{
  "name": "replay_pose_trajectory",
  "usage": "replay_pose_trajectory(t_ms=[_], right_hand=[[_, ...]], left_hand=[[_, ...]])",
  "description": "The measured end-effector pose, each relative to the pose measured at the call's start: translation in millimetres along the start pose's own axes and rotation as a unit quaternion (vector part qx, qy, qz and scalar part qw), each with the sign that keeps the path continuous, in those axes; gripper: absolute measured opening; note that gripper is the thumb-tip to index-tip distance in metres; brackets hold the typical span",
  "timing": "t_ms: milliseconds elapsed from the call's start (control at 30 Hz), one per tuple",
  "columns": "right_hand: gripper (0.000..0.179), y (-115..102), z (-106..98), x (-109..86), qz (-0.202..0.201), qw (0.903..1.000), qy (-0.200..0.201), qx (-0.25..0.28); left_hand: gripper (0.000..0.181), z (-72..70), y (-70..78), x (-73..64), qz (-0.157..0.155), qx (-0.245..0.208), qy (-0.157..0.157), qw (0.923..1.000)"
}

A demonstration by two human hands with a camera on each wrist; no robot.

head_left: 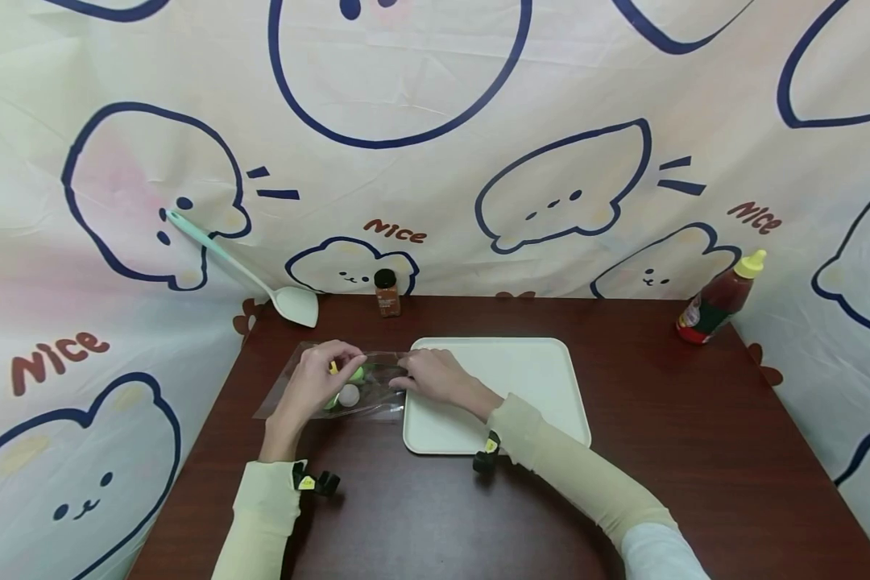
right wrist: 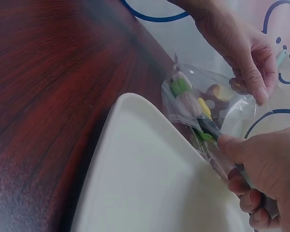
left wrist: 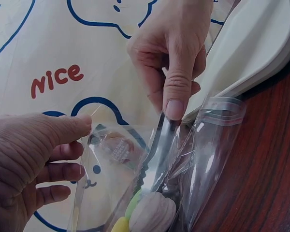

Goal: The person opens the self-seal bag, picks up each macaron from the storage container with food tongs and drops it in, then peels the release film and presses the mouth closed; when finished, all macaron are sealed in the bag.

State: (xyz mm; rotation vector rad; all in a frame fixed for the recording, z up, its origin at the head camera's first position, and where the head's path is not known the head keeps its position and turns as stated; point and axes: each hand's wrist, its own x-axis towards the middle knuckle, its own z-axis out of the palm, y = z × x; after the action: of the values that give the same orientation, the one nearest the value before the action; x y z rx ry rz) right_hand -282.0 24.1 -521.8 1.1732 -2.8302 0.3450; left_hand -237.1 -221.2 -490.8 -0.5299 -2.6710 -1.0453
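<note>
My left hand (head_left: 310,385) pinches the edge of a clear zip bag (left wrist: 213,145) between thumb and fingertips. In the right hand (right wrist: 270,169) is a narrow metal tool with a wavy edge, which looks like tongs (left wrist: 157,153); its tip reaches into the bag. Inside lie a pale, ridged round piece (left wrist: 152,212), a yellow piece (right wrist: 204,107) and a green piece (right wrist: 180,86), partly hidden by plastic glare. The bag sits at the left of a white tray (head_left: 522,387), and my right hand is above the tray's left edge.
A pale green-handled spatula (head_left: 295,306) leans against the backdrop at the back left. Beside it stands a small black-capped spice jar (head_left: 387,300). A red sauce bottle (head_left: 714,304) with a yellow cap is at the back right of the dark wooden table (head_left: 667,459).
</note>
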Motion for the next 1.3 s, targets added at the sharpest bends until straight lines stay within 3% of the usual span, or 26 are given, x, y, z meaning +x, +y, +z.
replay_pose_trajectory(t_ms=[433, 867, 1067, 1300], right_hand=[[0.033, 10.7, -5.6, -31.5, 0.037, 0.9986, 0.003, 0.037], [0.027, 20.7, -21.8, -106.3, 0.099, 0.9917, 0.034, 0.075], [0.019, 30.8, -37.2, -152.4, 0.163, 0.9799, 0.067, 0.094], [0.038, 48.1, -50.3, -211.4, 0.270, 0.9499, 0.119, 0.103]], left_hand=[[0.006, -0.4, -0.6, 2.1, 0.004, -0.010, 0.010, 0.9999], [0.007, 0.1, 0.1, 0.7, -0.002, -0.014, 0.006, 0.9999], [0.008, 0.2, -0.7, -0.2, -0.005, -0.016, 0.003, 0.9999], [0.007, 1.4, -1.5, 0.1, -0.008, -0.014, 0.000, 0.9999]])
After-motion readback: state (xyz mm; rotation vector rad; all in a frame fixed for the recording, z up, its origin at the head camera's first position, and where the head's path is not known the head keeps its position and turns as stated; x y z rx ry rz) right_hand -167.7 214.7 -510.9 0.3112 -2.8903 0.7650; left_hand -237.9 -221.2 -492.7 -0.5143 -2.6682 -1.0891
